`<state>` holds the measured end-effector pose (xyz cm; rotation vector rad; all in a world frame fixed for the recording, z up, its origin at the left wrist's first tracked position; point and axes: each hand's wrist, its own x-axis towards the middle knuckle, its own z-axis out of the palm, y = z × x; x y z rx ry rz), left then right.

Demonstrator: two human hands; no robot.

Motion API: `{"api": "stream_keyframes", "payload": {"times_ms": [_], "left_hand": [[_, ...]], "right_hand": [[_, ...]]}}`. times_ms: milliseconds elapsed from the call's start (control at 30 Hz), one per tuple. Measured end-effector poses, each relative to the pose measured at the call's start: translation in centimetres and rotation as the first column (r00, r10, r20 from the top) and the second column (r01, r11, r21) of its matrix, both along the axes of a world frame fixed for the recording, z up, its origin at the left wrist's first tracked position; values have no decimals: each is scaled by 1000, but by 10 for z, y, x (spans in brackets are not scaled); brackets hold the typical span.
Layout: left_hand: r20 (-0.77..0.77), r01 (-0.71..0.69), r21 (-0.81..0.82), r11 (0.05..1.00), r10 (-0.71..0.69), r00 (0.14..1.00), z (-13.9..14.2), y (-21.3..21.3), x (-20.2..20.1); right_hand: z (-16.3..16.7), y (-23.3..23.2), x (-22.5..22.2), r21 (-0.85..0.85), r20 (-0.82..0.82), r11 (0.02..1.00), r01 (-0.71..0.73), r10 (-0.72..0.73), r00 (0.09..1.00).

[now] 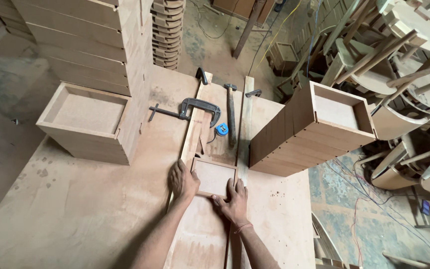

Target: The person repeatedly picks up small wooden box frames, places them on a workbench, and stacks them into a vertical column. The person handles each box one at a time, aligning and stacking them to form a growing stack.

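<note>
small box: a shallow open wooden box with a pale board bottom, lying flat on the table between two long wooden strips, near the person's edge of the table.
left hand: the left hand lies palm down on the box's left side, fingers spread flat and pointing away from the person, fingertips on the left strip and the box's corner; nothing is gripped, it only presses.
right hand: the right hand rests on the box's near right corner, fingers bent loosely over the rim, thumb along the near edge; touching, not closed round anything. a red band sits on that wrist.
left strip: a light wooden strip runs from the box away toward the far end of the table, touching the box's left side.
right strip: a second strip runs parallel, just beside the box's right side.
clamp: a dark metal clamp grips the left strip at its far part, screw handle sticking out to the left.
hammer: a hammer lies between the two strips, head at the far end.
tape measure: a blue tape measure sits just beside the hammer handle.
left stack: a tall stack of open boxes stands on the left of the table.
right stack: a row of boxes on their sides lies to the right of the strips.
table: a broad board table, dusty.
</note>
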<state>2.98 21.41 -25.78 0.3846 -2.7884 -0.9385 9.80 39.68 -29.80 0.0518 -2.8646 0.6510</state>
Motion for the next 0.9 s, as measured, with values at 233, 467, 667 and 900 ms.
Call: {"api": "stream_keyframes", "payload": {"times_ms": [233, 467, 667, 900], "left_hand": [[53, -32, 18, 999, 31, 998, -9, 4, -11], [32, -53, -20, 998, 53, 998, -17, 5, -17], [40, -83, -72, 994, 86, 995, -18, 9, -25], [50, -116, -117, 986, 122, 991, -21, 16, -35]], "right_hand": [[-9, 0, -9, -21, -37, 1000, -1, 0, 999], [-19, 0, -18, 39, -131, 999, -18, 23, 991], [-20, 4, -27, -46, -59, 999, -21, 18, 998], [-22, 8, -40, -13, -91, 1000, -16, 14, 996]]}}
